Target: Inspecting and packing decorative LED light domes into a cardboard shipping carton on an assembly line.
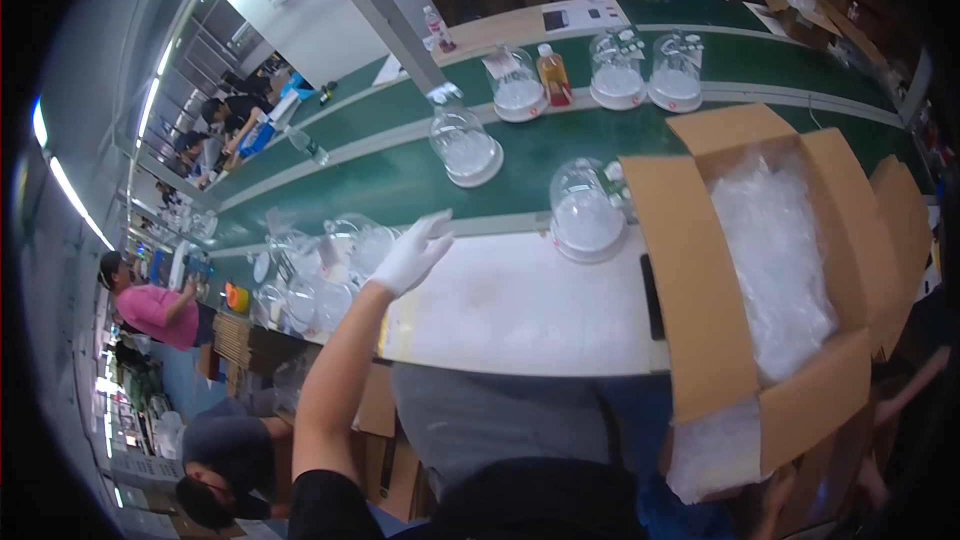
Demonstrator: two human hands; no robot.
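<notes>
My left hand (415, 255), in a white glove, reaches out over the left end of the white work surface (530, 305). Its fingers are stretched and it holds nothing. Close to its fingertips is a cluster of clear plastic domes and round parts (320, 285) on the left. A clear dome with a white round base (588, 225) stands at the right end of the white surface. Another such dome (466, 150) sits on the green belt beyond my hand. My right hand does not show.
An open cardboard box (695, 270) with a clear plastic bag (775, 260) inside stands at right. More domes (675, 85) and an amber bottle (554, 77) line the far shelf. A slanting metal post (385, 15) rises beyond. A person bends (235, 450) at lower left; bare arms (915, 385) show at lower right.
</notes>
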